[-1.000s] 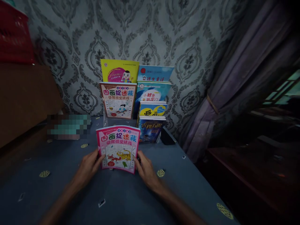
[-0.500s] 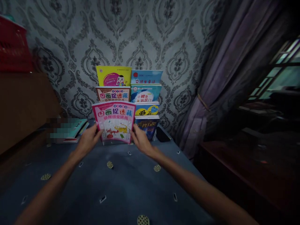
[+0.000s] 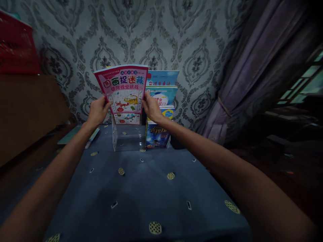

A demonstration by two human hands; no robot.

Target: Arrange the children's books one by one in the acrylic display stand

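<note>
Between my two hands is a pink children's picture book (image 3: 126,94), raised with its cover facing me. My left hand (image 3: 98,110) pinches its left edge and my right hand (image 3: 152,107) its right edge. Behind the pink book, the lower part of another book (image 3: 127,118) shows. Both are in front of a clear acrylic book stand (image 3: 113,137), whose bottom left section is bare. On the stand's right side are a dark blue book (image 3: 156,136), a partly covered yellow and blue book (image 3: 168,113), and light blue books (image 3: 164,78) higher up.
A blue patterned cloth (image 3: 141,188) covers the table. More books (image 3: 93,136) lie flat at left, partly behind my left arm. A brown box (image 3: 27,114) with a red bag (image 3: 17,47) above stands far left. A purple curtain (image 3: 227,94) hangs at right.
Both hands have lifted the pink book up from the stand's low front, so it now covers most of the upper left books. The stand's bottom left section has come into sight.
</note>
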